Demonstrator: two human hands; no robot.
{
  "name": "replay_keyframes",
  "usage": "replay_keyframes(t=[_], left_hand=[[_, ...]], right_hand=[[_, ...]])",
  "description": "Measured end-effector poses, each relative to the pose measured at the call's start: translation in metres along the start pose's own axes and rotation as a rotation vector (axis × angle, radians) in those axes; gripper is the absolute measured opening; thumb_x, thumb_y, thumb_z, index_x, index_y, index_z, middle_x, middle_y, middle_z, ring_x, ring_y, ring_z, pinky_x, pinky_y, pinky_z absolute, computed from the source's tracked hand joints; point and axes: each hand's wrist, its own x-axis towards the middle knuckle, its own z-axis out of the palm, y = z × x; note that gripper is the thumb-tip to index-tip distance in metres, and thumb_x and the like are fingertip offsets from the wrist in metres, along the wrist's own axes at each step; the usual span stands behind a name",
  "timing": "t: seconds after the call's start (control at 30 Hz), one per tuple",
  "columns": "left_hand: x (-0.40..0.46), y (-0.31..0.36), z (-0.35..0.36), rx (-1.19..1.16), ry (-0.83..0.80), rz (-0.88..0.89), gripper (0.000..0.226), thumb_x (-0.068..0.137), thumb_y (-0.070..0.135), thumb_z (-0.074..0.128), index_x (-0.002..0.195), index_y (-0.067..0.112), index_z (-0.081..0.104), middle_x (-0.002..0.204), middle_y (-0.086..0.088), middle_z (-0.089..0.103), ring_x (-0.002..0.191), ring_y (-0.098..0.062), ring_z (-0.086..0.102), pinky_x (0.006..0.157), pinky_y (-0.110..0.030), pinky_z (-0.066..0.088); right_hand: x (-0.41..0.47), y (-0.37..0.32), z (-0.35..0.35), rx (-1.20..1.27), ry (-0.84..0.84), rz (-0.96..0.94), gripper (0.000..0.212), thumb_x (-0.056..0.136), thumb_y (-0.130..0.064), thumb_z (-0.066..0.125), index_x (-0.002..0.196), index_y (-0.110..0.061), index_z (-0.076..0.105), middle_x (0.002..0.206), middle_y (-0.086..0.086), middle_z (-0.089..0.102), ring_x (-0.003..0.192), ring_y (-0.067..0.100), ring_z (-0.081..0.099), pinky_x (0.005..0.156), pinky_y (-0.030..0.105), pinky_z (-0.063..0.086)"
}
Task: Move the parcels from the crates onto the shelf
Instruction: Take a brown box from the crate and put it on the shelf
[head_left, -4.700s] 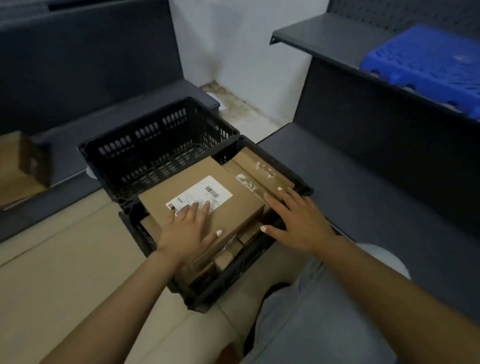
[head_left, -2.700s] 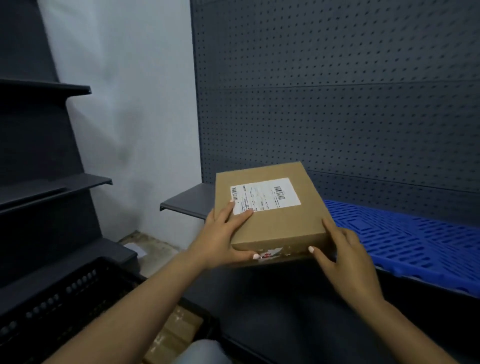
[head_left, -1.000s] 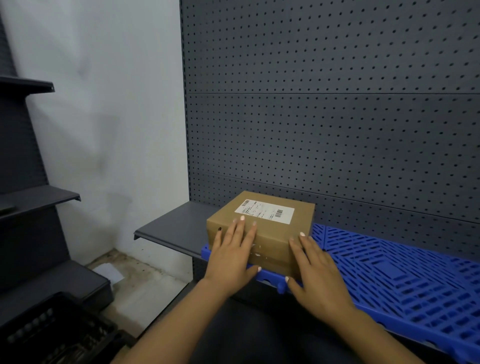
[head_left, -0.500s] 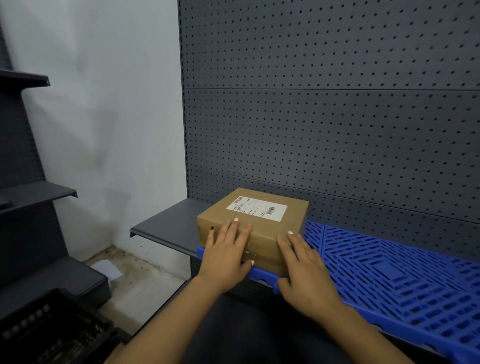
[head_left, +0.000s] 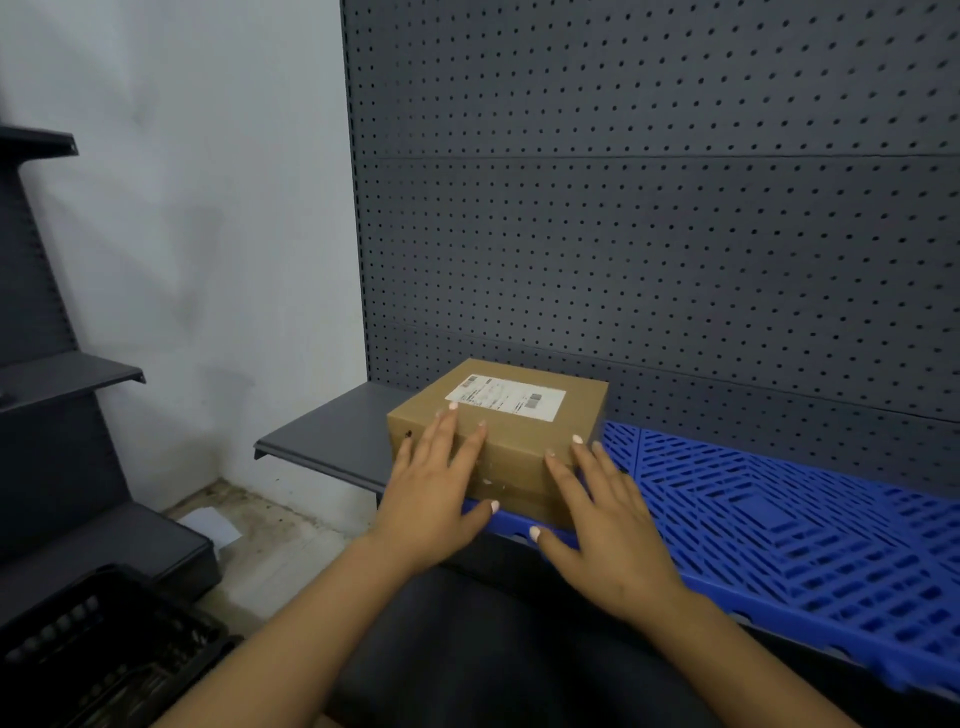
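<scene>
Pressing flat against the near side of a brown cardboard parcel (head_left: 498, 431), the straight, slightly spread fingers (head_left: 447, 436) of the left hand (head_left: 431, 499) lie on its front face and top edge, thumb out to the side. The right hand (head_left: 602, 519) lies beside it, fingers extended against the parcel's right front corner, curled round nothing. The parcel sits on the left end of a blue slotted mat (head_left: 779, 519), its left part over the bare grey shelf (head_left: 332, 436), white label up, close to the perforated back panel (head_left: 649, 208). A black crate (head_left: 104, 654) stands low at the left, on the floor.
</scene>
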Motion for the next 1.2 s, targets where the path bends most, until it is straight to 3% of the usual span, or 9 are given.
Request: replay_keyframes(t=[0.13,0.23,0.33,0.5,0.63,0.8,1.0,1.2], left_hand=[[-0.038,-0.023,-0.027,0.008,0.067,0.029,0.084,0.086,0.063,0.043,0.153,0.025,0.009,0.161,-0.005,-0.006,0.147,-0.02,-0.01,0.116,-0.042,-0.001],[-0.085,-0.049,-0.039,0.041,0.021,-0.017,0.086,0.082,0.067,0.033,0.153,0.024,0.011,0.161,-0.005,-0.002,0.147,-0.02,-0.01,0.115,-0.039,-0.001],[-0.141,-0.08,-0.039,0.065,-0.033,-0.111,0.088,0.079,0.068,0.027,0.153,0.021,0.016,0.16,-0.008,0.005,0.148,-0.024,-0.003,0.117,-0.045,0.006],[-0.243,-0.126,-0.017,0.089,-0.199,-0.323,0.082,0.089,0.06,0.044,0.153,0.022,0.01,0.161,-0.006,-0.002,0.147,-0.021,-0.011,0.117,-0.042,0.001],[-0.316,-0.15,0.007,0.08,-0.282,-0.497,0.085,0.084,0.067,0.032,0.153,0.021,0.013,0.16,-0.008,0.004,0.147,-0.024,-0.005,0.116,-0.043,0.004],[-0.397,-0.16,0.03,0.077,-0.493,-0.721,0.083,0.092,0.061,0.04,0.153,0.023,-0.001,0.16,-0.007,-0.011,0.146,-0.023,-0.014,0.118,-0.042,-0.002],[-0.478,-0.158,0.051,0.1,-0.683,-0.866,0.089,0.085,0.069,0.029,0.153,0.021,-0.003,0.16,-0.01,-0.006,0.147,-0.027,-0.005,0.118,-0.044,0.003],[-0.525,-0.146,0.069,0.028,-0.818,-0.985,0.095,0.086,0.066,0.043,0.152,0.017,-0.004,0.16,-0.012,-0.007,0.147,-0.028,-0.007,0.118,-0.048,0.002]], right_hand=[[-0.015,-0.023,-0.003,0.01,0.005,-0.098,0.077,0.094,-0.059,0.038,0.15,-0.035,-0.009,0.159,-0.004,-0.02,0.144,0.014,-0.022,0.115,0.035,-0.009],[-0.023,-0.051,0.007,0.062,-0.028,-0.175,0.078,0.093,-0.057,0.042,0.151,-0.035,-0.004,0.16,-0.003,-0.014,0.145,0.014,-0.018,0.115,0.034,-0.006],[-0.029,-0.086,0.032,0.134,-0.094,-0.241,0.077,0.093,-0.055,0.045,0.152,-0.033,0.001,0.161,-0.002,-0.01,0.146,0.014,-0.016,0.115,0.034,-0.005],[-0.047,-0.156,0.095,0.217,-0.261,-0.361,0.078,0.092,-0.054,0.047,0.153,-0.031,0.003,0.161,0.0,-0.008,0.146,0.017,-0.014,0.117,0.039,0.0],[-0.069,-0.21,0.147,0.214,-0.433,-0.451,0.078,0.092,-0.053,0.044,0.153,-0.03,0.0,0.161,0.001,-0.01,0.146,0.02,-0.014,0.117,0.042,0.001],[-0.108,-0.266,0.204,0.212,-0.606,-0.552,0.078,0.092,-0.051,0.044,0.153,-0.027,0.002,0.161,0.005,-0.007,0.147,0.024,-0.012,0.119,0.046,-0.001],[-0.152,-0.301,0.253,0.082,-0.799,-0.649,0.074,0.095,-0.046,0.044,0.153,-0.026,0.001,0.161,0.007,-0.006,0.147,0.027,-0.009,0.117,0.046,-0.002],[-0.17,-0.323,0.275,-0.017,-0.853,-0.834,0.076,0.094,-0.041,0.048,0.153,-0.027,0.001,0.161,0.008,-0.004,0.147,0.028,-0.006,0.117,0.048,0.001]])
